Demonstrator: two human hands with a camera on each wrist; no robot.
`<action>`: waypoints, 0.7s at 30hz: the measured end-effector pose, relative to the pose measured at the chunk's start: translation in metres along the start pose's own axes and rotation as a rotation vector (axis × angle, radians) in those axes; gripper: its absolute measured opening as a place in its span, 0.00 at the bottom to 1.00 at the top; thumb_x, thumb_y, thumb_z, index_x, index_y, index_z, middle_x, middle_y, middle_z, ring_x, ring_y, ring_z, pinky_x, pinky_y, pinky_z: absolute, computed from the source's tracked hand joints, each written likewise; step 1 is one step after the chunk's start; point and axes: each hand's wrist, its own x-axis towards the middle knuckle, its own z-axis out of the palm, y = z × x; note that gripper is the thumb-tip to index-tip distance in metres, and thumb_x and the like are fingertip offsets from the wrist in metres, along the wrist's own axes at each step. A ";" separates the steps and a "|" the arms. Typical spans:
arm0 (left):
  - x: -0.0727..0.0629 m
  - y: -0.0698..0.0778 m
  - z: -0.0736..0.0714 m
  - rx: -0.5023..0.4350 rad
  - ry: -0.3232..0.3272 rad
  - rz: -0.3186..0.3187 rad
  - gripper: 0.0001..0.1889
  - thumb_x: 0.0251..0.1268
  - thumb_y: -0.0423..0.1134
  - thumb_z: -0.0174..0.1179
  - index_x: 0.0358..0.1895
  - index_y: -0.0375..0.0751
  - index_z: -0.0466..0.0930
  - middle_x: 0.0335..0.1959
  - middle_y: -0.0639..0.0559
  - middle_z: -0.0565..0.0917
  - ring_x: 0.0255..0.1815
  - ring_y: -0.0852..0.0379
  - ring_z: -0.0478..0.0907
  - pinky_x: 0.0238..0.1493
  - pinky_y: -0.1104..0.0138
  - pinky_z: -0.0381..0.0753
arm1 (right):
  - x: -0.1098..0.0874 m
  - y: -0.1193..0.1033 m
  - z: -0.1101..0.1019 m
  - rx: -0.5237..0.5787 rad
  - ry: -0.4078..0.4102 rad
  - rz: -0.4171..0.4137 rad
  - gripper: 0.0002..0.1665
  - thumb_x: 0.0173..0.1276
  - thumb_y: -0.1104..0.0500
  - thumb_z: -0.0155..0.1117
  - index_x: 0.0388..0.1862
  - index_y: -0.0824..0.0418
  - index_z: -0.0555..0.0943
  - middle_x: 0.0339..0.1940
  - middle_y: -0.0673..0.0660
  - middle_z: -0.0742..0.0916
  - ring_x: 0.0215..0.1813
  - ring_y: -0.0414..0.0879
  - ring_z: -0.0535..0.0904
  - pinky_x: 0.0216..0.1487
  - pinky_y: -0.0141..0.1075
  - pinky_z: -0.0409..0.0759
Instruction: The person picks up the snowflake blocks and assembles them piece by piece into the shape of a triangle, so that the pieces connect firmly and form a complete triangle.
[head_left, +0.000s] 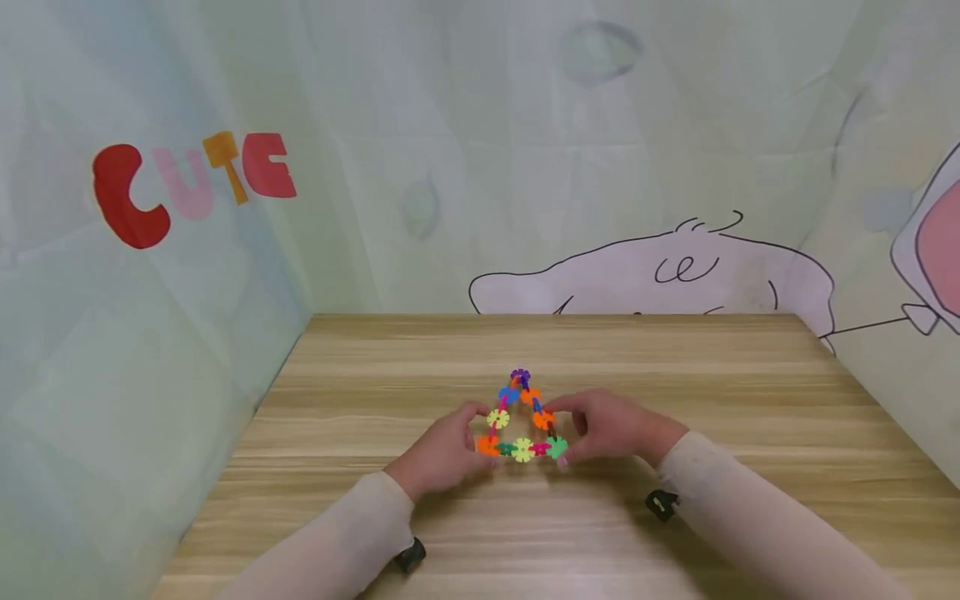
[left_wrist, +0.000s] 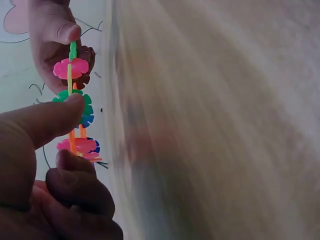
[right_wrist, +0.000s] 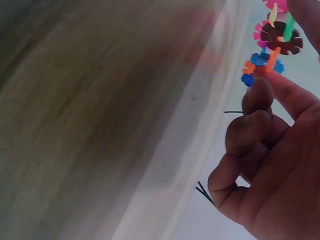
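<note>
A triangle of interlocking snowflake discs (head_left: 522,451) stands out in many colours over the middle of the table, its purple tip pointing away from me. My left hand (head_left: 441,452) pinches the orange corner and left side between thumb and fingers. On the opposite side, my right hand (head_left: 611,423) holds the green corner with its thumb, a fingertip against an orange disc. Seen edge-on in the left wrist view, the discs (left_wrist: 71,68) run between both hands. In the right wrist view, a brown disc (right_wrist: 281,38) and blue ones show beyond the fingers (right_wrist: 259,95).
The wood-grain table (head_left: 375,358) spreads around both arms. Behind it hangs a pale backdrop (head_left: 420,108) with a line-drawn figure and the coloured letters CUTE (head_left: 131,196). A black band part (head_left: 662,504) hangs under the right wrist, another (head_left: 410,555) under the left.
</note>
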 end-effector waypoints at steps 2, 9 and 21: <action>0.002 0.000 0.004 0.047 -0.011 -0.007 0.41 0.59 0.39 0.78 0.75 0.41 0.67 0.28 0.49 0.76 0.23 0.55 0.71 0.25 0.63 0.73 | 0.001 0.001 0.002 -0.008 -0.019 0.021 0.47 0.52 0.45 0.88 0.72 0.49 0.80 0.28 0.50 0.80 0.35 0.46 0.75 0.36 0.38 0.75; 0.007 0.005 0.009 0.209 -0.026 -0.055 0.42 0.58 0.42 0.79 0.74 0.40 0.67 0.36 0.48 0.81 0.33 0.51 0.75 0.40 0.57 0.78 | 0.005 0.001 0.008 -0.072 -0.049 0.050 0.50 0.50 0.45 0.89 0.72 0.50 0.79 0.33 0.50 0.82 0.38 0.46 0.75 0.43 0.42 0.76; 0.003 0.001 0.006 0.222 0.008 -0.105 0.46 0.56 0.52 0.79 0.75 0.43 0.67 0.61 0.42 0.83 0.56 0.46 0.81 0.61 0.45 0.82 | 0.002 0.000 0.009 -0.120 -0.053 0.104 0.56 0.53 0.39 0.86 0.79 0.49 0.73 0.35 0.49 0.83 0.40 0.45 0.76 0.51 0.46 0.79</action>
